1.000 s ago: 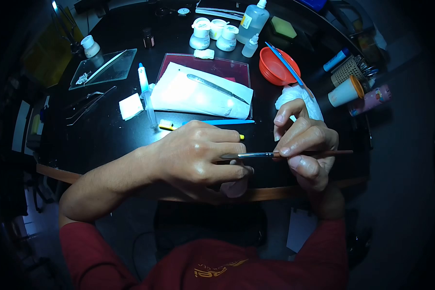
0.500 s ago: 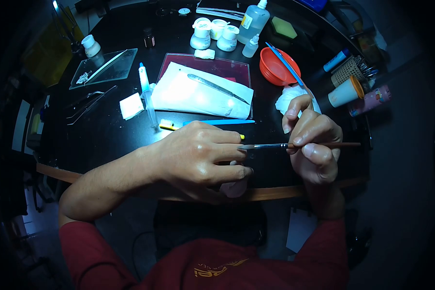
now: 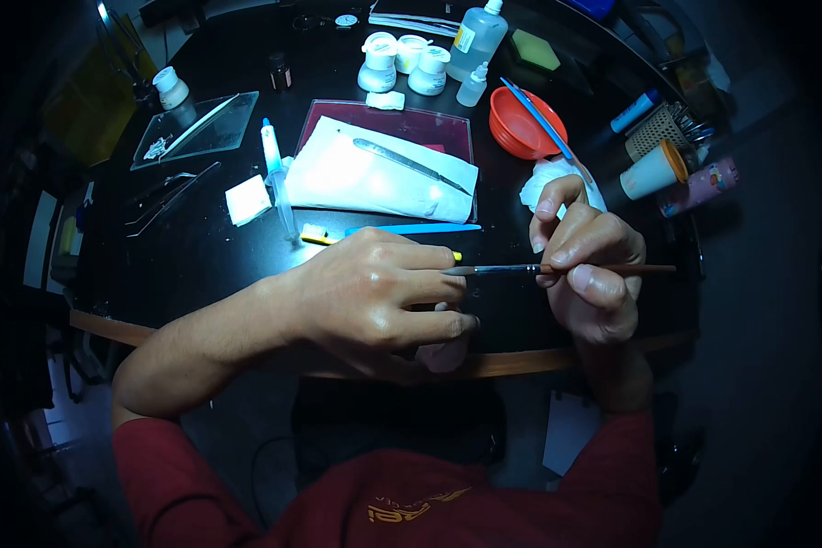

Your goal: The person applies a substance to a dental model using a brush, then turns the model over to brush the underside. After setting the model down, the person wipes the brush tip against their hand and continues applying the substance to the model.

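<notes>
Between the thumb and fingers of my right hand (image 3: 594, 265) is a thin brush (image 3: 511, 269), held level with its bristles pointing left. The bristle tip meets the fingers of my left hand (image 3: 384, 292). My left hand is curled, back upward, around a pale, partly hidden object (image 3: 442, 354) that I cannot make out. Beyond my hands, a metal blade tool (image 3: 411, 166) lies on a folded white cloth (image 3: 329, 178). A toothbrush (image 3: 316, 235) and a blue stick (image 3: 420, 228) lie just past my left hand.
Far back are white jars (image 3: 377, 73) and a clear bottle (image 3: 478, 41). A red bowl (image 3: 511, 137), an orange-rimmed cup (image 3: 648, 180) and a pink can (image 3: 711, 184) stand right. On the left lie a glass plate (image 3: 219, 132), tweezers (image 3: 178, 196) and a syringe (image 3: 281, 201).
My right hand and the brush have shifted slightly left and up, bringing the bristles further over my left fingers. My left hand has hardly moved.
</notes>
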`<state>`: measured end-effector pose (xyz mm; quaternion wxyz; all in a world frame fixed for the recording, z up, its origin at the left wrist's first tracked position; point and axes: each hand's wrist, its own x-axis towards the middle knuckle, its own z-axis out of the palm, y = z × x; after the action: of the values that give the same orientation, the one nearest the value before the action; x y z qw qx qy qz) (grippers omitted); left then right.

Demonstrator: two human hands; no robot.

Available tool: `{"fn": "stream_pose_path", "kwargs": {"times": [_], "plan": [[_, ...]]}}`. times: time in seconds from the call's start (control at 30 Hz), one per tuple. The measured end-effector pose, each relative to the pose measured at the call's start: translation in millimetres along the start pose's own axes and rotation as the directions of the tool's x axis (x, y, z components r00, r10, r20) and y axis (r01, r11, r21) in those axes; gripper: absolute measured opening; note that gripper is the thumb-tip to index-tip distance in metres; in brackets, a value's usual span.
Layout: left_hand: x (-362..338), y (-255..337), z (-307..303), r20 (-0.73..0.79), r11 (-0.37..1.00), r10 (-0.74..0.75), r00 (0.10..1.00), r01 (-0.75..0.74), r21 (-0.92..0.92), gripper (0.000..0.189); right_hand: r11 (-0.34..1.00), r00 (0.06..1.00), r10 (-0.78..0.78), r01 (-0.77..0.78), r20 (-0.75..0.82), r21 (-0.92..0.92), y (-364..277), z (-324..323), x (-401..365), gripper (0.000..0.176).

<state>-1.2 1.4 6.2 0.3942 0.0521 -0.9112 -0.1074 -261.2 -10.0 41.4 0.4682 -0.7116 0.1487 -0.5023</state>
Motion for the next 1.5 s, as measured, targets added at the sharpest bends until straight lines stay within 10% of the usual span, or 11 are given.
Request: {"fn": "stream_pose_path", "kwargs": {"times": [1.5], "plan": [[2.3,1.0,2.5,-0.025,0.999,0.031,0.999,-0.029,0.045,0.035,0.999,0.999,0.046,-0.046,0.017,0.003,9.1,-10.8,1.3,0.019]]}}
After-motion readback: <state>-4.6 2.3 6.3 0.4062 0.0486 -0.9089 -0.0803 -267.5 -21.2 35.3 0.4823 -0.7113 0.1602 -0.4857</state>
